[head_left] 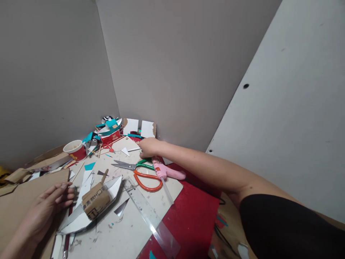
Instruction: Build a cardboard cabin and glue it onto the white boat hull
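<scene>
My left hand (pixel 52 203) is at the left, its fingers closed in a pinch around the lower end of a thin wooden stick (pixel 78 173). Just right of it lies a boat-shaped paper model (pixel 81 223) with a brown cardboard cabin (pixel 96 201). My right hand (pixel 151 146) reaches across to the far side of the table, low over the papers there. Its fingers are mostly hidden, so what they hold, if anything, cannot be seen. Close to that hand are scissors (pixel 148 187) with one green and one orange handle, and a pink glue gun (pixel 168 172).
A clear ruler (pixel 145 212) crosses the pale board (pixel 110 241) onto a red sheet (pixel 194 205). A red and white paper cup (pixel 78 154) stands at the back left. Beside it is a teal and white paper model (pixel 111 126). Brown cardboard (pixel 18 212) covers the left; walls enclose the back.
</scene>
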`<state>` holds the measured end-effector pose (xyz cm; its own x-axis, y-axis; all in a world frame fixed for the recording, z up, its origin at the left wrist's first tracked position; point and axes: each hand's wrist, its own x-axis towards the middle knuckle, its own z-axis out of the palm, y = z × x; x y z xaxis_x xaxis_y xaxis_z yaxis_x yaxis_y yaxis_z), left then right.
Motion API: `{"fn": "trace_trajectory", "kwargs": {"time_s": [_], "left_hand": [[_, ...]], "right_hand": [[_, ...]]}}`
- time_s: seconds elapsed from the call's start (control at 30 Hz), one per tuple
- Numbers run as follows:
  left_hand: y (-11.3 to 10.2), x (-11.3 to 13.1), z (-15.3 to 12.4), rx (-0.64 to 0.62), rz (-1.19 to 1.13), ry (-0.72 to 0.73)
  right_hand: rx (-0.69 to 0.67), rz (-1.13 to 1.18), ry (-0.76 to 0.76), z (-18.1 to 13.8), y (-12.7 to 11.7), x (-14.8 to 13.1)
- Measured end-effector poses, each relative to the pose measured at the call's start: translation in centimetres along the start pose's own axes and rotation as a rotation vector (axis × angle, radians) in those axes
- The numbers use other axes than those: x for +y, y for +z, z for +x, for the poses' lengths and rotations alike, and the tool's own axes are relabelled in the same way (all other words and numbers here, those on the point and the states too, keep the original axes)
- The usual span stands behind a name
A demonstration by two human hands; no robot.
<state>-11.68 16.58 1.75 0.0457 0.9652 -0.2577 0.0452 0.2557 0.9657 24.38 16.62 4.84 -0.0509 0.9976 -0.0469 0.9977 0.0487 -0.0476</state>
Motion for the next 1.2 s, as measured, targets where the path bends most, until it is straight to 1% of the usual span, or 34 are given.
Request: {"fn": "trace_trajectory", "kwargs": {"time_s": [0.13,0.2,0.27,0.37,0.53,0.6,0.67,0.73,0.8,0.9,0.93,1.0,1.07,1.13,1.2], "left_hand": [[0.2,0.1,-0.1,0.047,0.034,0.014],[0.1,0.0,-0.1,0.027,0.033,0.015],[-0.1,-0.1,0.0,-0.008,0.029,0.023],[-0.4,-0.3,0.1,-0.032,0.017,0.049],[-0.3,-0.4,0.3,0.009,-0.038,0.068],[-0.2,-0.3,0.1,0.032,-0.057,0.085],[0.0,0.1,-0.2,0.061,-0.092,0.111],[0.1,0.9,-0.7,0.104,-0.124,0.161],[0.5,2.2,-1.8,0.140,-0.135,0.246],[2.0,4.3,-4.7,0.145,-0.093,0.379],[2.8,4.9,-6.0,0.147,-0.057,0.385],[4.7,5.5,-8.6,0.065,0.028,0.390],[6.8,5.3,-10.8,-0.073,0.065,0.340],[8.3,4.7,-12.2,-0.235,0.093,0.281],[9.2,4.0,-12.9,-0.361,0.126,0.267]], "right_hand": [[0.027,0.069,0.037,0.1,0.2,0.3],[0.083,0.142,0.056,0.0,-0.1,0.9],[0.169,0.243,0.065,-0.2,-0.4,1.6],[0.312,0.453,0.055,-0.7,-0.7,2.3],[0.498,0.857,0.048,-1.6,-0.5,2.3],[0.546,0.999,0.063,-1.8,-0.6,2.1],[0.552,1.132,0.076,-2.2,-1.0,1.8],[0.511,1.252,0.078,-2.8,-1.5,1.2],[0.435,1.348,0.061,-3.9,-2.1,0.2],[0.285,1.442,-0.008,-6.5,-2.6,-2.2],[0.227,1.472,-0.041,-7.5,-2.7,-3.1],[0.064,1.570,-0.167,-9.6,-2.7,-4.8],[-0.052,1.623,-0.253,-11.3,-2.5,-6.2],[-0.117,1.631,-0.294,-12.5,-2.3,-7.3],[-0.139,1.622,-0.290,-13.2,-2.0,-8.0]]}}
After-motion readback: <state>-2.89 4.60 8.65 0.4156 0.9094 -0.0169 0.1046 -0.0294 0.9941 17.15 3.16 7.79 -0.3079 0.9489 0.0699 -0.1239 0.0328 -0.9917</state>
